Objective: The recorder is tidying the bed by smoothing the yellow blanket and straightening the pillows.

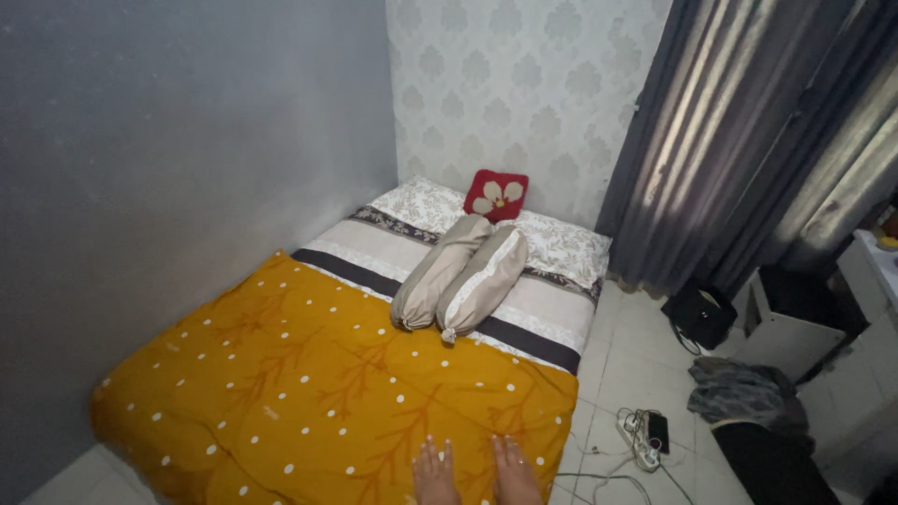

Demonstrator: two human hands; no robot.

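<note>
While our left hand (436,472) and right hand (514,470) lie flat and open, holding nothing, they press the near edge of the mustard-yellow dotted quilt (309,383) — two beige bolster pillows (458,278) lie beyond it.

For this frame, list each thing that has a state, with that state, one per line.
Left hand: flat, palm down on the blanket.
Right hand: flat, palm down on the blanket.
Orange dotted blanket: spread over the foot half of the mattress.
Two bolster pillows: lying side by side, touching.
Red flower cushion: propped upright against the wall.
Grey curtain: drawn shut.
Power strip: on the floor, cables attached.
</note>
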